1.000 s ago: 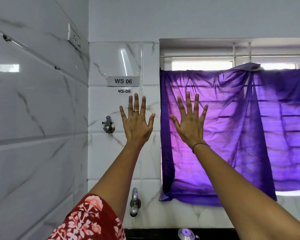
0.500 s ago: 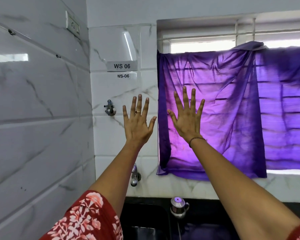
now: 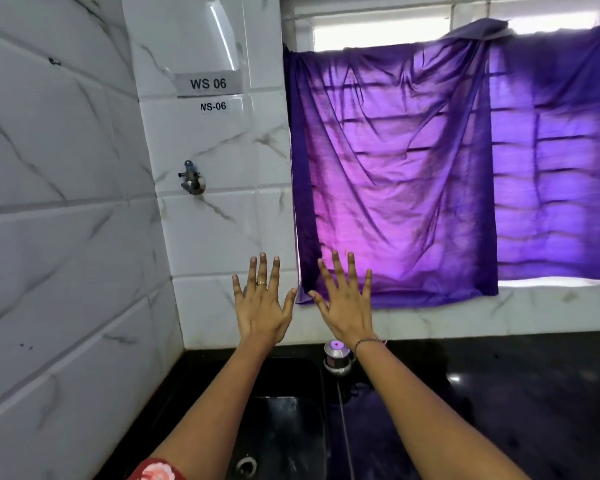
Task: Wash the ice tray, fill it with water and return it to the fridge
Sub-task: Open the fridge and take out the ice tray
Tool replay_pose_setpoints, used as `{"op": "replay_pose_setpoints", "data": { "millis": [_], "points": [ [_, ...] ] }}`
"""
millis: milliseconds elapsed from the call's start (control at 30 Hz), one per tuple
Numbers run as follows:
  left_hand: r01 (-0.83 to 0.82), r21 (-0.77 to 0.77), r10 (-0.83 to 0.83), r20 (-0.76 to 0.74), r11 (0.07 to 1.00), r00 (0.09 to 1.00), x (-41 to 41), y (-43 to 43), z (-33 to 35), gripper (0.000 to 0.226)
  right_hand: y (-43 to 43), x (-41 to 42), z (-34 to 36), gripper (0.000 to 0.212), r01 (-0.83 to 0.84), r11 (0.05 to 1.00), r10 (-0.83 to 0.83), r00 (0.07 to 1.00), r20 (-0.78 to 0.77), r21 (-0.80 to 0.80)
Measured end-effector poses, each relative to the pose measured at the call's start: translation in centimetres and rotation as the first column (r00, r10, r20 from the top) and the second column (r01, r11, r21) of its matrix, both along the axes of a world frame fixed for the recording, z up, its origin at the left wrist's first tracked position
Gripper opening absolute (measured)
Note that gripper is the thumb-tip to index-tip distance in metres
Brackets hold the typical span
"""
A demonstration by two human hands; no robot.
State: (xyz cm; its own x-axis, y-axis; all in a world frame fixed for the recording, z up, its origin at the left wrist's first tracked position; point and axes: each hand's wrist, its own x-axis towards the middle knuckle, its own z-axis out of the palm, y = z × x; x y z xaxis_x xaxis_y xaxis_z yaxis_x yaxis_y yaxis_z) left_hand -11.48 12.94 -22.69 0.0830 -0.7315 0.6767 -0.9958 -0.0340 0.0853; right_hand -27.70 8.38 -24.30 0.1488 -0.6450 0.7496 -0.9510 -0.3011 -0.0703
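Observation:
No ice tray shows in the head view. My left hand is held out flat, back towards me, fingers spread, a ring on one finger, holding nothing. My right hand is beside it, also spread flat and empty, with a thin bracelet at the wrist. Both hover in the air above a black sink set in a dark counter, in front of the tiled back wall.
A small steel tap fitting stands on the dark counter behind the sink, under my right wrist. A wall valve sticks out of the white marble tiles. A purple cloth hangs over the window. White tiled wall closes the left side.
The view has tilted down, so the sink and counter now show. Both hands have stayed spread and empty, and now sit lower in the frame.

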Motion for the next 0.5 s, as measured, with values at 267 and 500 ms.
{"op": "replay_pose_setpoints", "data": {
  "millis": [267, 500],
  "points": [
    [-0.023, 0.328, 0.031, -0.021, 0.944, 0.999, -0.5, 2.9, -7.4, 0.07, 3.4, -0.1, -9.4, 0.089, -0.063, 0.957, 0.069, 0.998, -0.009, 0.283],
    [-0.025, 0.508, 0.066, -0.063, 0.861, 0.996, -0.3, 6.0, -14.4, 0.069, 7.6, -0.1, -15.4, 0.109, -0.061, 0.878, 0.092, 0.995, -0.042, 0.476]
  ]
}}
